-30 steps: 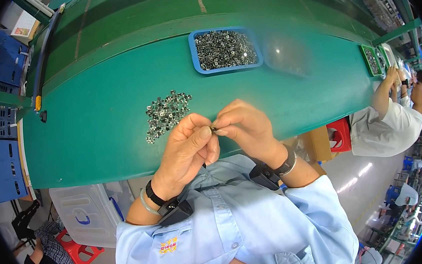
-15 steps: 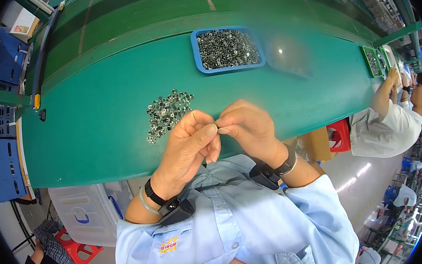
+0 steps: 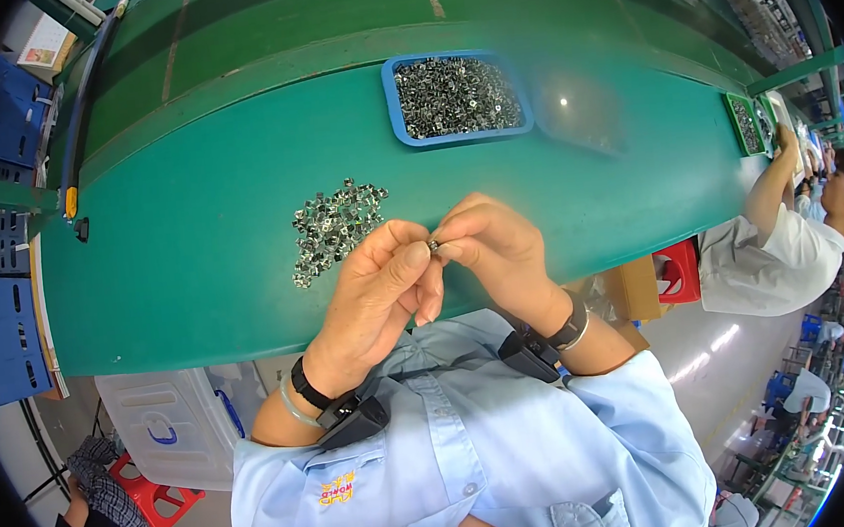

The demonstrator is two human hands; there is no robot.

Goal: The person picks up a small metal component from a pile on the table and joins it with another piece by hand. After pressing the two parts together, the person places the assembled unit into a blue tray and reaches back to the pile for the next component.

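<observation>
Between the pinched fingertips of my left hand (image 3: 384, 285) and my right hand (image 3: 494, 249) is a small metal part (image 3: 434, 246). Both hands touch it just above the near edge of the green table; its exact shape is too small to make out. Beyond my left hand lies a loose pile of small silvery and black metal parts (image 3: 334, 229), partly hidden by my fingers. Farther off stands a blue tray (image 3: 392, 105) filled with many similar parts.
A green belt (image 3: 301, 28) runs along the table's far side. At left stand blue crates (image 3: 1, 330). A clear lidded box (image 3: 159, 417) is below the table edge. On the right, a co-worker in white (image 3: 778, 257) sits near a green tray (image 3: 743, 123).
My right fingertips have shifted slightly, and the small metal part now shows between my hands. The pile and the blue tray have stayed put. The co-worker's arm has moved a little.
</observation>
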